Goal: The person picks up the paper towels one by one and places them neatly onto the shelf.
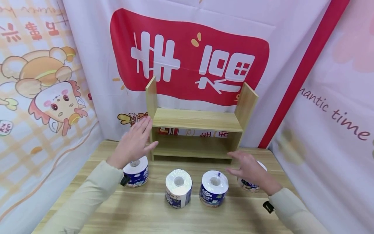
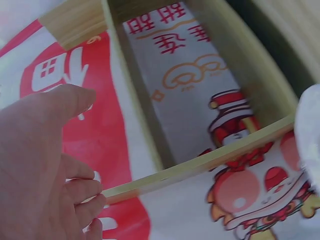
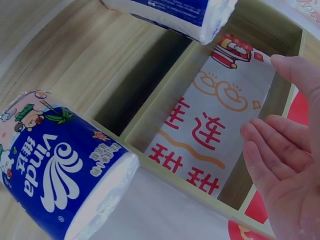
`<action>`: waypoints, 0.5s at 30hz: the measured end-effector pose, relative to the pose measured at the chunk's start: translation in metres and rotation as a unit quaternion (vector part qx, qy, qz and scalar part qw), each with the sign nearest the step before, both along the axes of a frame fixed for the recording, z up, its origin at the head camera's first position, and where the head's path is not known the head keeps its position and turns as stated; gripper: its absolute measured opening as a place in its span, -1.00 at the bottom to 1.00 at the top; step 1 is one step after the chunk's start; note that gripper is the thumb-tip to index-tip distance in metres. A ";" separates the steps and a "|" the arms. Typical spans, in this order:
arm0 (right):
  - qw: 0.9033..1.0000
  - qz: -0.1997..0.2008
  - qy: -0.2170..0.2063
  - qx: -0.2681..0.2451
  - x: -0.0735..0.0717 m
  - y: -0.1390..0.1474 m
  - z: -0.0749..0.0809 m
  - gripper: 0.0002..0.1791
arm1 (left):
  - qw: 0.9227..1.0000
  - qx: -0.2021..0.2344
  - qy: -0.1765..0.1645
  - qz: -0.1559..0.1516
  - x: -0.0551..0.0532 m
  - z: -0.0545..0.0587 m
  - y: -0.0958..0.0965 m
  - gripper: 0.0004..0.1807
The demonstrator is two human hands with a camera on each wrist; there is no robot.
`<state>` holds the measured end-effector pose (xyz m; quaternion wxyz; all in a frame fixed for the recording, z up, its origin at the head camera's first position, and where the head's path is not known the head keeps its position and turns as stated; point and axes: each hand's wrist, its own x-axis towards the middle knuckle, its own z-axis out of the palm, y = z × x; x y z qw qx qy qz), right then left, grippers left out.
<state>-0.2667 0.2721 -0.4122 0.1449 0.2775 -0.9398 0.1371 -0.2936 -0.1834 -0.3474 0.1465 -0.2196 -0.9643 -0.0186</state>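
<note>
A wooden shelf (image 1: 196,119) stands on the tabletop (image 1: 146,214), long axis left-to-right, between the left hand (image 1: 131,141), fingers nearly straight, and the right hand (image 1: 248,167), fingers loosely bent; both hold nothing. Which hand is nearer, I can't tell.

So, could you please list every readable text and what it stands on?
"Vinda": a toilet roll
"维达": the same roll
"连连": the back cloth, seen through the shelf
"甜甜": the back cloth too
"mantic time", start unseen: the right-hand cloth
Red panel, left-hand cloth: characters I cannot read surely.
Other roll print: too small or blurred.
</note>
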 end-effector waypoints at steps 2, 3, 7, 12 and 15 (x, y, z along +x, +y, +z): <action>1.000 0.002 -0.010 0.000 -0.001 -0.001 0.003 -0.35 | 1.000 -0.005 0.011 -0.003 -0.001 0.010 0.000 0.00; 1.000 0.005 -0.015 -0.002 -0.001 -0.001 0.004 -0.35 | 1.000 -0.005 0.015 -0.005 -0.002 0.015 0.000 0.00; 0.999 0.011 -0.034 -0.007 0.000 -0.003 0.011 -0.36 | 1.000 -0.004 0.025 -0.005 -0.002 0.033 -0.001 -0.01; 0.998 0.018 -0.060 -0.009 0.002 -0.005 0.019 -0.37 | 0.999 -0.009 0.036 0.000 -0.005 0.051 -0.001 -0.02; 0.997 0.026 -0.076 -0.011 0.003 -0.007 0.024 -0.37 | 0.999 -0.014 0.044 0.003 -0.008 0.059 -0.001 -0.01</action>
